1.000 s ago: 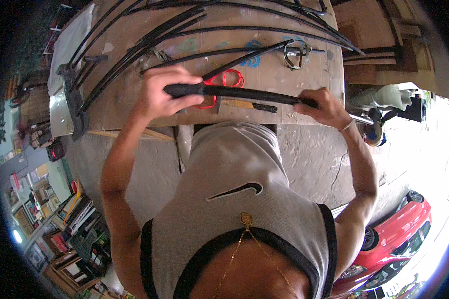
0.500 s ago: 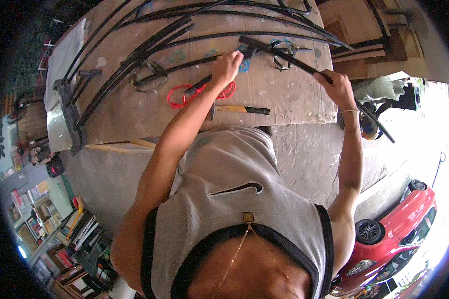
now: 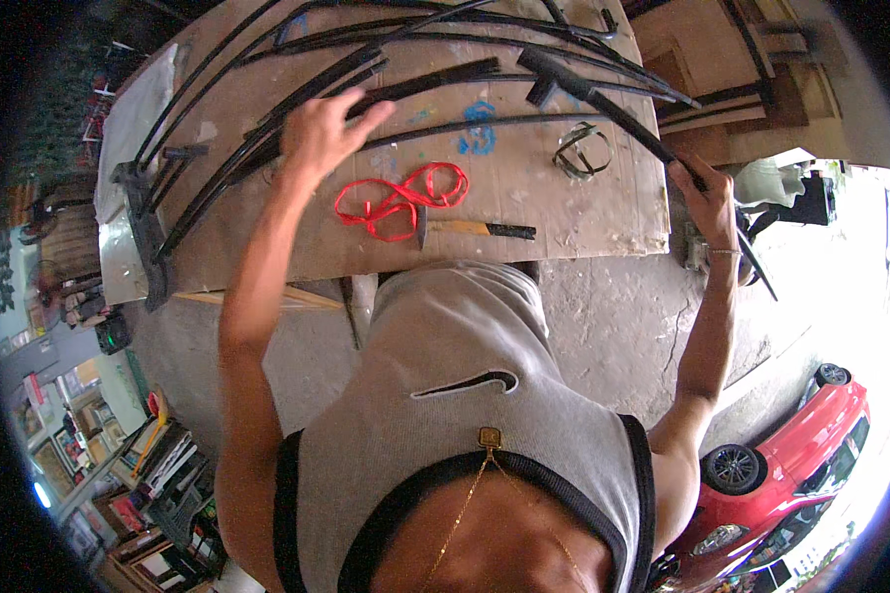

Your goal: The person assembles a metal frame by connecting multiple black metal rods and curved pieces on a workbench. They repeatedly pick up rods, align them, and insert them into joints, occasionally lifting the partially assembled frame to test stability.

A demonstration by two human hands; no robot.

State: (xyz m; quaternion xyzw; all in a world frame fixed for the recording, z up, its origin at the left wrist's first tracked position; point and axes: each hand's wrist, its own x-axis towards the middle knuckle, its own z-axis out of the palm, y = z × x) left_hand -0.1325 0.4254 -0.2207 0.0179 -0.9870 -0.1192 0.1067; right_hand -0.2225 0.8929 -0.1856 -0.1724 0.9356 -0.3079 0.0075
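Observation:
My right hand is closed round a thin black tube held slantwise over the table's right side. At the tube's far end is a thicker black T-shaped fitting. My left hand is over the left part of the table with thumb and fingers apart. Beside its fingers lies a thick black tube piece; whether they touch it I cannot tell. Several long, curved black tubes spread across the far and left parts of the table.
On the cardboard-covered table lie a looped red cord, a hammer-like tool with a wooden handle and a dark green looped strap. A dark bracket-like piece stands at the left edge. A red car is off to the right.
My left hand has moved left and let go of the thick black tube piece, which now lies farther back. My right hand has shifted slightly right with the tube and fitting.

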